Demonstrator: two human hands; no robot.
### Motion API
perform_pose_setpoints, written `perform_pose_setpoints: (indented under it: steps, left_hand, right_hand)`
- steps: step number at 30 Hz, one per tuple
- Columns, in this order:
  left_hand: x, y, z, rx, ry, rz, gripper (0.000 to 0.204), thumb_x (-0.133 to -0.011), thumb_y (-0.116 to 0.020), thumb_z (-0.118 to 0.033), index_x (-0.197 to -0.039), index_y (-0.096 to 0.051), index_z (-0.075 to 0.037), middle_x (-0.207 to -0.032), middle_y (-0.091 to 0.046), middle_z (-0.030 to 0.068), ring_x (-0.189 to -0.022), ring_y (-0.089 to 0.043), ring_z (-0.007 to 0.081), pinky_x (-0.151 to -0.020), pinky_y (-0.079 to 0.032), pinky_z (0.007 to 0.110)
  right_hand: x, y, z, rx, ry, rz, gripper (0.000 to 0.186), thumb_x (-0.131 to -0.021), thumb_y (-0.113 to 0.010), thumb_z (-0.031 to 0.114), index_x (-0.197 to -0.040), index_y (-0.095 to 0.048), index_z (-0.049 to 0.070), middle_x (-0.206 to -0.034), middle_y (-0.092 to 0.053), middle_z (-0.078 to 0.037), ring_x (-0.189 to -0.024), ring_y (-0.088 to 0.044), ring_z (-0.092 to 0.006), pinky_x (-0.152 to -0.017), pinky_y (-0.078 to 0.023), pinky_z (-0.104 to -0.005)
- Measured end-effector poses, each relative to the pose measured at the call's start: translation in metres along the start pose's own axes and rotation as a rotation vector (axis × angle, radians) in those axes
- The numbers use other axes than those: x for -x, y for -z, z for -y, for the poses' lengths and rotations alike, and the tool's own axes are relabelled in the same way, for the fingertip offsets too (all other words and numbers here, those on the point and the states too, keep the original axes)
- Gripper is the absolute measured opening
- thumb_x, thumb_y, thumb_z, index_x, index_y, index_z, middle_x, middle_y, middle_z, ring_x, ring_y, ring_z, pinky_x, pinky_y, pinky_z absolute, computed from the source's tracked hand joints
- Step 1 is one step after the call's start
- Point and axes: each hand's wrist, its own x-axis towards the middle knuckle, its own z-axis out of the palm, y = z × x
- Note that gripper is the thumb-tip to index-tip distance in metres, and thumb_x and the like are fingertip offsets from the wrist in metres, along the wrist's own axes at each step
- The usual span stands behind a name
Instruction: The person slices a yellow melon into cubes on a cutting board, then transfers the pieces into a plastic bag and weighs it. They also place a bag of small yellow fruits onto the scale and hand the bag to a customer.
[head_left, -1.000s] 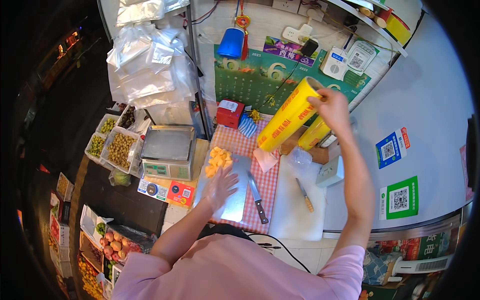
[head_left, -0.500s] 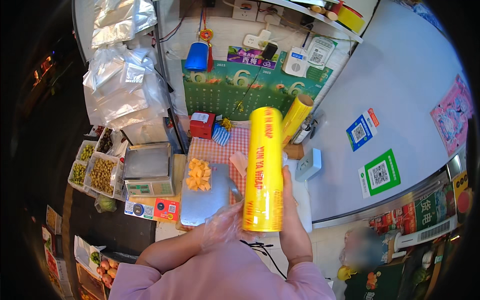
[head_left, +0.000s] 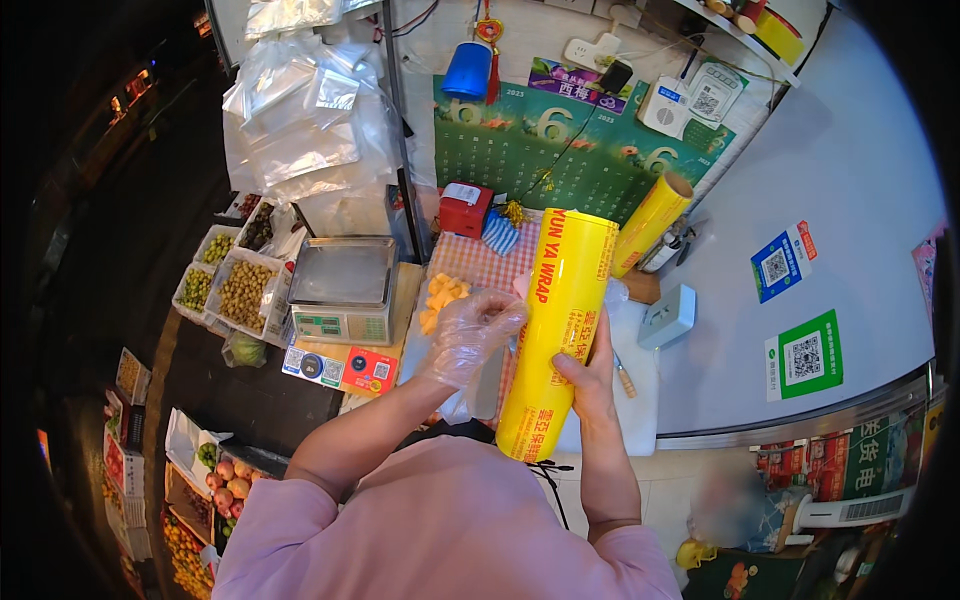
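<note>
1 yellow roll (head_left: 562, 325), tilted since before, gloved left hand (head_left: 470, 340) higher

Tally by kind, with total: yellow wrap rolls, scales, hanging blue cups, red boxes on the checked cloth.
Yellow wrap rolls: 2 (held roll, leaning roll)
Scale: 1
Hanging blue cup: 1
Red box on checked cloth: 1
Total: 5

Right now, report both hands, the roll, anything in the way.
Right hand gripping yellow roll. Gloved left hand at roll's left side, contact unclear. Roll tilted, hiding part of white cutting board.
</note>
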Motion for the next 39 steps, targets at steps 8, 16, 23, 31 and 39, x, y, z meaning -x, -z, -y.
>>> perform_pose_setpoints:
  steps: [8,16,23,31,39]
  left_hand:
    - [0.000,0.010,0.010,0.052,-0.012,0.060,0.010,-0.099,-0.055,-0.007,-0.091,-0.057,-0.003,-0.080,-0.057,0.0024,-0.069,-0.052,0.0094,-0.064,-0.046,0.024]
    - [0.014,0.003,0.016,0.195,-0.172,-0.234,0.012,-0.102,-0.051,-0.015,-0.095,-0.049,-0.005,-0.076,-0.052,0.0006,-0.069,-0.050,0.0083,-0.062,-0.044,0.024]
    - [0.000,-0.009,0.016,0.143,-0.093,-0.406,0.014,-0.105,-0.047,-0.020,-0.096,-0.045,-0.009,-0.075,-0.043,-0.0023,-0.066,-0.042,0.0066,-0.058,-0.040,0.025]
    - [-0.003,0.019,0.027,0.202,-0.148,-0.342,0.014,-0.104,-0.049,-0.021,-0.099,-0.047,-0.009,-0.078,-0.046,-0.0016,-0.068,-0.043,0.0061,-0.060,-0.040,0.024]
    - [-0.019,0.045,0.031,0.003,-0.066,-0.474,0.011,-0.103,-0.049,-0.014,-0.096,-0.053,-0.008,-0.072,-0.043,-0.0052,-0.062,-0.039,0.0053,-0.054,-0.036,0.022]
  right_hand:
    - [-0.001,-0.011,-0.011,0.107,0.026,-0.003,0.109,-0.068,-0.079,0.012,-0.154,-0.013,0.003,-0.139,-0.046,-0.015,-0.123,-0.053,-0.0261,-0.100,-0.048,-0.0388]
    - [-0.008,-0.024,-0.013,0.174,0.034,-0.070,0.104,-0.069,-0.076,0.003,-0.153,-0.015,0.002,-0.139,-0.046,-0.015,-0.122,-0.054,-0.0257,-0.099,-0.049,-0.0376]
    - [0.004,-0.023,-0.042,-0.566,-0.330,-0.067,0.070,-0.091,-0.058,0.036,-0.150,-0.033,0.007,-0.136,-0.053,-0.020,-0.120,-0.057,-0.0325,-0.100,-0.048,-0.0448]
    - [0.013,0.010,-0.101,-0.638,-0.486,-0.102,0.058,-0.097,-0.050,0.041,-0.141,-0.043,0.003,-0.129,-0.058,-0.021,-0.114,-0.060,-0.0318,-0.095,-0.051,-0.0467]
    - [0.003,0.024,-0.109,-0.791,-0.512,-0.147,0.062,-0.098,-0.048,0.048,-0.141,-0.043,0.004,-0.130,-0.058,-0.019,-0.109,-0.061,-0.0358,-0.088,-0.054,-0.0490]
